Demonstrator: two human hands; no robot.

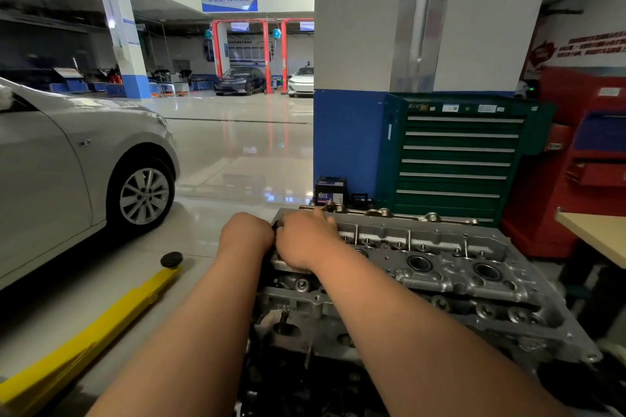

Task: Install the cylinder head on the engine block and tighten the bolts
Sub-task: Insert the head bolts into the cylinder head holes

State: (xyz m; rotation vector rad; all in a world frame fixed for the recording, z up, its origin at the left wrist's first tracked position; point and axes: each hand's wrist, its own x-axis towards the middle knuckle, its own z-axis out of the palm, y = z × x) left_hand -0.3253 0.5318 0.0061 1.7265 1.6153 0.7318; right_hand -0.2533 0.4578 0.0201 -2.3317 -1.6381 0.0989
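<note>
**Both hands at the head's left end**

The head sits on the block, in front of a green cabinet. The left hand and right hand meet at the head's far left end, beside a small black part. The right fingers lie curved over the head's far edge. The left fingers are hidden, so I cannot tell what either hand grips. A grey car stands nearby.
</note>
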